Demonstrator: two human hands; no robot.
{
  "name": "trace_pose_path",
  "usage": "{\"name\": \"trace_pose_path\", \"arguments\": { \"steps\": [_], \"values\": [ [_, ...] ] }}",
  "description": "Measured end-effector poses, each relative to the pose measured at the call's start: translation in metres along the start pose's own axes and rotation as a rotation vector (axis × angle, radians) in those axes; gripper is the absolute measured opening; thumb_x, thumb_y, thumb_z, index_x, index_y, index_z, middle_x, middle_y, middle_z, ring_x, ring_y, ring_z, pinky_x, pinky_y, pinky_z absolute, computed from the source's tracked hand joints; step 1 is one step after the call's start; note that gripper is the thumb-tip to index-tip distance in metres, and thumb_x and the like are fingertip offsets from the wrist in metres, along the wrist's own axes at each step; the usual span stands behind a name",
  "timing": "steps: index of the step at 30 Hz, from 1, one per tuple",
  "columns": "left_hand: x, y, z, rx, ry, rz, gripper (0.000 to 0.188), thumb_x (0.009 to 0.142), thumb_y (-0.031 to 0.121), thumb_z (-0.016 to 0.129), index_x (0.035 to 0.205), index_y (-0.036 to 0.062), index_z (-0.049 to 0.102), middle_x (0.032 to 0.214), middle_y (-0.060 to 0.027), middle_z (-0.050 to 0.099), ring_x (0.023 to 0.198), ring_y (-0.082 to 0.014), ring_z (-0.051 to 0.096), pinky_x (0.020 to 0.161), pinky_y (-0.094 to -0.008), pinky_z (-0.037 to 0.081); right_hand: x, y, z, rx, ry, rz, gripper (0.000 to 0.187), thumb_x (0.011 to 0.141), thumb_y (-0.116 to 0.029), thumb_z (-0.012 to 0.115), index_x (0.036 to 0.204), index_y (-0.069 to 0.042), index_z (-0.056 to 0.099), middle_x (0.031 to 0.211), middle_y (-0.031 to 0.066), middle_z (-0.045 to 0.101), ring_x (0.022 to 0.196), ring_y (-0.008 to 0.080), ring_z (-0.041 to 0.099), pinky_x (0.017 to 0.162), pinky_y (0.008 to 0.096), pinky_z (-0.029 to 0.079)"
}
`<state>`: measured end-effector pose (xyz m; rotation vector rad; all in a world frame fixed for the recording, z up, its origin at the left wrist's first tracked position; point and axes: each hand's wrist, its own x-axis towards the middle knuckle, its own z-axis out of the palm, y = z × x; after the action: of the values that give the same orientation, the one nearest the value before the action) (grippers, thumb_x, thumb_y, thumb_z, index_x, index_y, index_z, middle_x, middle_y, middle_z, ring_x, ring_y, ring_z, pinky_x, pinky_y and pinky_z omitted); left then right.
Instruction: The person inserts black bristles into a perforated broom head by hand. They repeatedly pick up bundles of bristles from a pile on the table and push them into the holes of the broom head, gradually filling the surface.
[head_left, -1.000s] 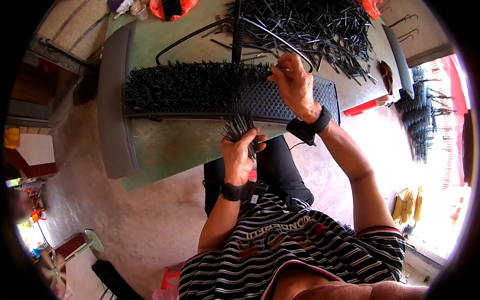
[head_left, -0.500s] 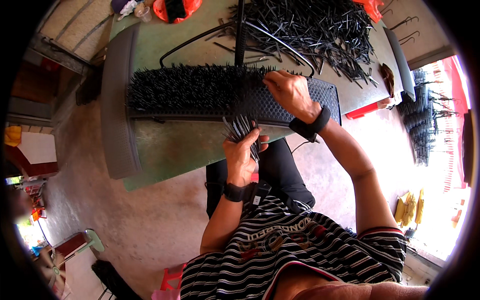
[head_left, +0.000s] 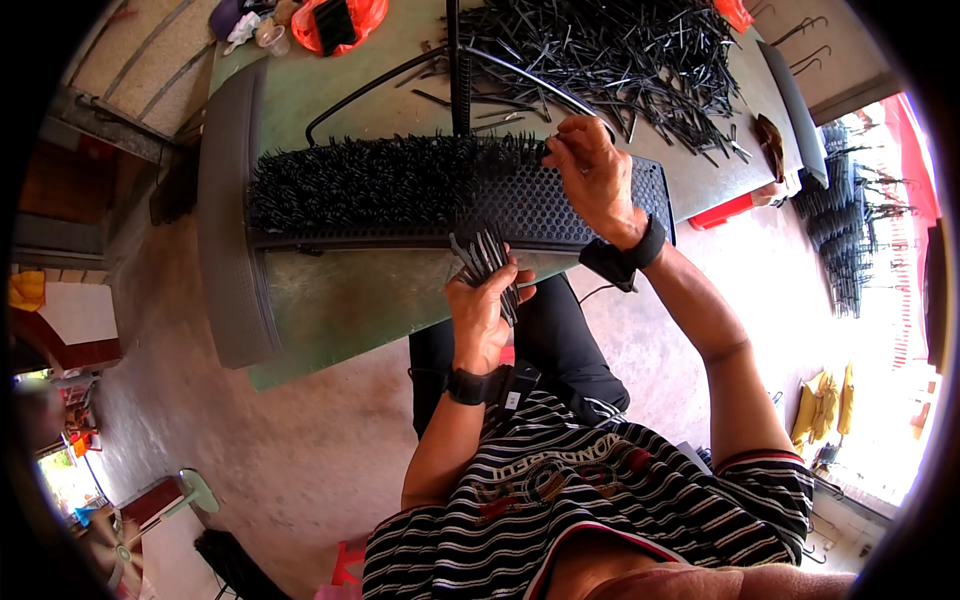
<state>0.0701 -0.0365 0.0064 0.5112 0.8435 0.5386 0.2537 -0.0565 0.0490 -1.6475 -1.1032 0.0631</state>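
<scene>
The right hand [head_left: 590, 170], fingertips drawn narrow, was over the panel [head_left: 535, 215], nearer it than the left hand [head_left: 482, 315]; whether it pinched anything, I could not tell. The left gripped a bundle of thin black strips [head_left: 480, 255] by the near edge. The panel's long axis ran left-right, bristly leftward, honeycombed rightward. Beyond, a glossy heap [head_left: 610, 60] covered part of the green table [head_left: 330, 320].
</scene>
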Motion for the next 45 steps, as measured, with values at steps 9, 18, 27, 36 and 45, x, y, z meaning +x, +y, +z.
{"name": "trace_pose_path", "arguments": {
  "steps": [9,18,27,36,45],
  "values": [
    [0.003,-0.001,-0.005,0.027,0.01,0.023,0.018,0.078,-0.004,0.062,0.096,-0.0027,0.062,0.081,-0.0098,0.062,0.063,-0.0213,0.062,0.054,-0.0351,0.055,0.001,0.022,0.006,-0.178,-0.097,-0.128,0.01,0.085,-0.002,0.057,0.094,-0.003,0.052,0.075,0.0133,0.063,0.069,0.0267,0.065,0.056,0.0317,0.051],
    [0.001,0.002,0.001,0.0,-0.006,-0.012,0.013,0.078,-0.002,0.065,0.091,0.0006,0.062,0.08,-0.0088,0.064,0.064,-0.0224,0.064,0.054,-0.0341,0.055,-0.005,-0.001,-0.001,-0.277,-0.301,0.051,0.023,0.08,-0.024,0.067,0.081,-0.001,0.064,0.068,0.0169,0.063,0.06,0.0304,0.063,0.053,0.0365,0.049],
    [-0.006,-0.002,0.016,0.007,-0.044,-0.002,0.016,0.079,-0.003,0.063,0.095,0.0019,0.061,0.083,-0.0094,0.064,0.069,-0.022,0.065,0.055,-0.0327,0.055,-0.011,-0.005,-0.014,0.22,-0.061,0.324,0.016,0.085,-0.003,0.059,0.099,0.003,0.055,0.072,0.01,0.065,0.061,0.0128,0.065,0.052,0.0219,0.051],
    [0.001,-0.007,0.005,-0.012,-0.032,-0.008,0.018,0.079,-0.006,0.06,0.095,0.0007,0.059,0.078,-0.0084,0.061,0.063,-0.0197,0.062,0.053,-0.033,0.054,-0.001,0.029,-0.006,-0.103,-0.014,-0.05,0.013,0.085,-0.001,0.057,0.097,-0.001,0.051,0.074,0.015,0.063,0.065,0.0237,0.067,0.054,0.0293,0.051],
    [0.003,-0.002,0.007,-0.028,0.022,-0.008,0.022,0.076,-0.002,0.067,0.097,0.0021,0.061,0.078,-0.0076,0.062,0.059,-0.0203,0.063,0.05,-0.0319,0.052,0.002,0.018,-0.009,-0.509,-0.13,-0.203,0.013,0.082,-0.016,0.062,0.084,-0.004,0.063,0.069,0.0128,0.061,0.059,0.0354,0.059,0.054,0.0388,0.047]
  ]
}}
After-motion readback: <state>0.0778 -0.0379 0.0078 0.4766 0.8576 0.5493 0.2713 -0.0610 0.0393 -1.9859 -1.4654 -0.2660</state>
